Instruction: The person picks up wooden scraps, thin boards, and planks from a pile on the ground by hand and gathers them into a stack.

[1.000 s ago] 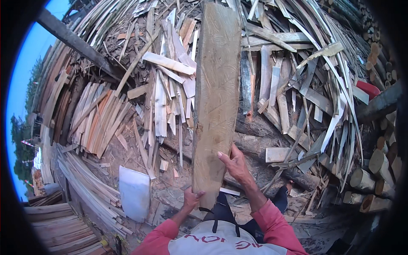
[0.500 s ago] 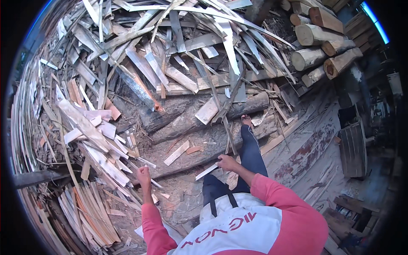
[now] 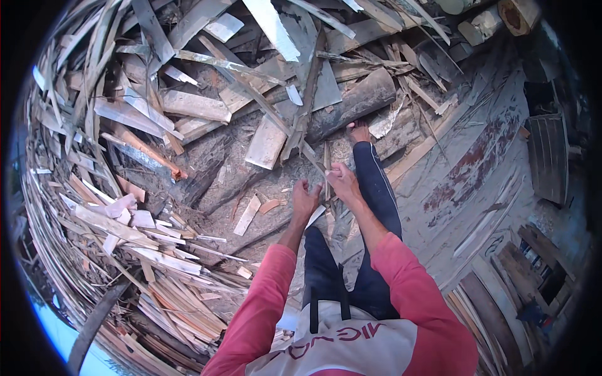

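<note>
My right hand point(image 3: 343, 183) is closed around the near end of a thin wooden strip point(image 3: 313, 156), which slants out of the scrap pile ahead. Just to its left, my left hand point(image 3: 306, 197) has its fingers partly curled and apart, with nothing visible in them. A short pale wood strip point(image 3: 315, 217) lies low beside my left wrist. Beyond the hands, a broad pale board piece point(image 3: 266, 143) leans on a log point(image 3: 354, 103). My bare right foot point(image 3: 359, 132) rests near that log.
Tangled wood offcuts point(image 3: 157, 113) cover the far and left sides. Bundled thin slats point(image 3: 182, 307) lie at the lower left, with a dark pole point(image 3: 94, 326) beside them. A cut log point(image 3: 519, 15) shows at the far right; a dark wooden block point(image 3: 547, 156) stands below it.
My left hand has come right and forward, close to my right hand. My right hand has moved forward onto the strip's end. The view has shifted, bringing the pile closer.
</note>
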### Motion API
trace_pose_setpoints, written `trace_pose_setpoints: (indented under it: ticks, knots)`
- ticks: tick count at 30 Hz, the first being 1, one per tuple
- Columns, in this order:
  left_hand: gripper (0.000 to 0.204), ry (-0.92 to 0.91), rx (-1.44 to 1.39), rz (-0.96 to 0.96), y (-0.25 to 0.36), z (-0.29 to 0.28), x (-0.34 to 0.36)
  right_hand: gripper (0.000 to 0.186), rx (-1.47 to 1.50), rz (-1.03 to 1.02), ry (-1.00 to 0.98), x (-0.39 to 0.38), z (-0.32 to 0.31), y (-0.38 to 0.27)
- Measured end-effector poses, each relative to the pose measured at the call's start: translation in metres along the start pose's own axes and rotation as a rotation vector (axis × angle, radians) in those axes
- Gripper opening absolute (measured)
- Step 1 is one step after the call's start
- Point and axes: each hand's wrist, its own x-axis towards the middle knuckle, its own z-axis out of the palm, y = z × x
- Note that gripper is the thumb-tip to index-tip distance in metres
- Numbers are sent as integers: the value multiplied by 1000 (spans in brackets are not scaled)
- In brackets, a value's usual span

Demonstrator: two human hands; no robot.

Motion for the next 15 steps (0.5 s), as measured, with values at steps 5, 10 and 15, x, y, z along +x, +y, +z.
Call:
trace_pose_setpoints:
  ticks: [5, 10, 15]
  knots:
    - [96, 408, 375, 85, 39, 8, 124, 59, 278, -88, -33, 7, 8, -38]
    - [91, 677, 383, -107, 69, 26, 176, 52, 366, -44, -117, 6, -2, -58]
    - [53, 465, 252, 47, 31, -21, 184, 51, 438, -37, -58, 12, -11, -66]
